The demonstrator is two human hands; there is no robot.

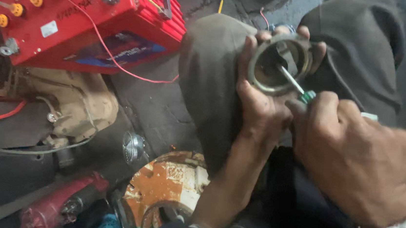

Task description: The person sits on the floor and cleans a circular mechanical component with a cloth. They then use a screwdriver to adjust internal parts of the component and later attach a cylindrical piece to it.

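Fingers of your left hand (257, 109) are wrapped around the round grey metal housing ring (279, 64), gripping it from behind and holding it up against your knee in dark trousers (211, 80). Your right hand (351, 151) is clenched on the green-handled screwdriver (297, 87), whose thin shaft goes inside the ring. To your left, on the dark floor (155, 105), lies a red rectangular battery with yellow caps (74, 15).

Ring housing (279, 64) in the left hand (257, 109) over the knee, screwdriver (294, 83) from the right hand (351, 151) inside it, battery (79, 15) far left, rusty disc (167, 184) below.
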